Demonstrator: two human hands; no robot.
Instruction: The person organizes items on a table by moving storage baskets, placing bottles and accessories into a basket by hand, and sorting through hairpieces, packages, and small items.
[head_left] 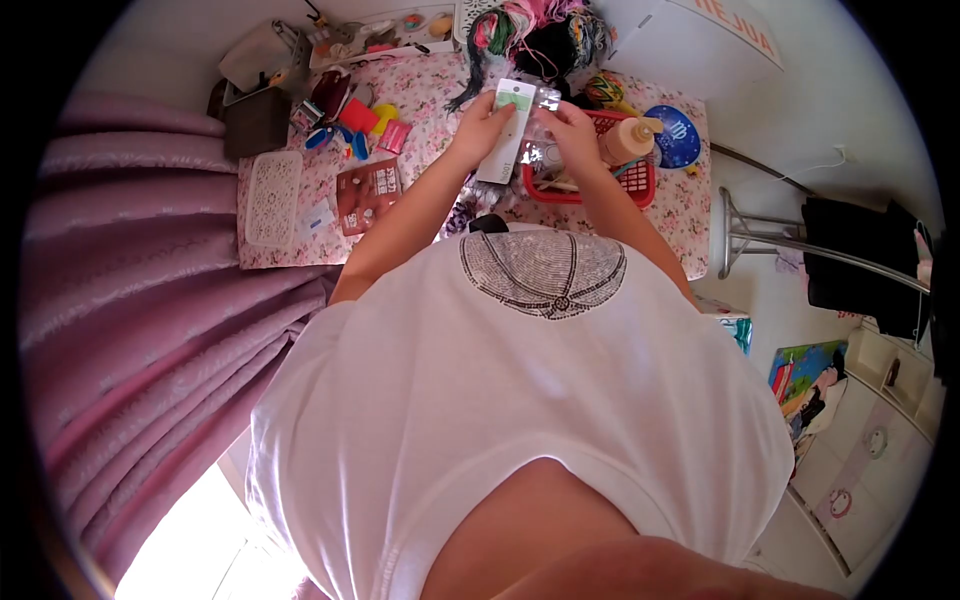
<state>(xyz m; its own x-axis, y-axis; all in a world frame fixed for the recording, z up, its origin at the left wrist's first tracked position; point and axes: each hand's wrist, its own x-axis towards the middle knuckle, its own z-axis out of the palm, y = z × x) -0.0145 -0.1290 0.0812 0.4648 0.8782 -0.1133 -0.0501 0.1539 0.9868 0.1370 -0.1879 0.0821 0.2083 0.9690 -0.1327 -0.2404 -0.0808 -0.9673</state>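
My left hand point(483, 128) is closed on the edge of a narrow white-and-green package card point(512, 135), which stands roughly upright above the table's near side. Beside it, my right hand point(569, 135) pinches crinkled clear plastic packaging point(546, 98) that shines in the light. Whether the plastic is joined to the card, I cannot tell. Under my right hand and forearm lies a red plastic basket point(645, 185). A pump bottle point(628, 140) with a pinkish body stands in or against it.
A floral tablecloth point(440, 95) covers the table. Tangled yarn point(545, 45) lies at the back, beside a large white box point(690, 40). To the left are a brown packet point(367, 195), a white lattice tray point(273, 198) and small colourful items. A blue round object point(674, 137) stands right.
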